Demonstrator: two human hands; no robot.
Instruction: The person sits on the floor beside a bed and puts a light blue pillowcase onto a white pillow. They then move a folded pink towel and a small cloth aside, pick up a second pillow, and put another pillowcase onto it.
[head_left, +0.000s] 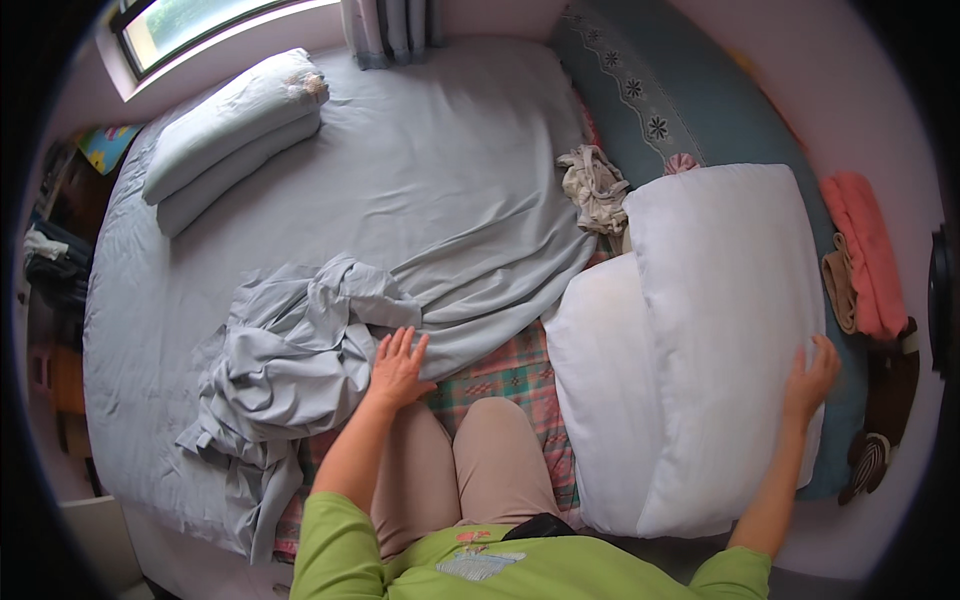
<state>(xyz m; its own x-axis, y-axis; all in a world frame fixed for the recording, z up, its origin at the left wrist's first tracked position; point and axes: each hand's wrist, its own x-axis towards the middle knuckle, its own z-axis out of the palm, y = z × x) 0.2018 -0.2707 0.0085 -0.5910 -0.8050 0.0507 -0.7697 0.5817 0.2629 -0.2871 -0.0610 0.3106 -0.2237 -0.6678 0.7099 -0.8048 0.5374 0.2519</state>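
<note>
My left hand (399, 369) rests with its fingers spread at the edge of a crumpled grey bed sheet (285, 367), holding nothing. The bunched sheet lies in loose folds left of my knees. To my right is a thick white quilt (735, 300), folded in layers. My right hand (812, 375) is at the quilt's right edge with its fingers loosely bent and no cloth visibly gripped; whether it presses on the quilt is hard to tell. Under my knees a plaid blanket (487, 375) shows between sheet and quilt.
A folded grey quilt (240, 127) lies near the window (187, 30). Rumpled beige cloth (595, 187) sits beside the white quilt. Beyond it spreads a blue-green mat (637, 90) with a flower pattern. A coral folded blanket (866, 255) and a brown cloth (840, 285) are at far right.
</note>
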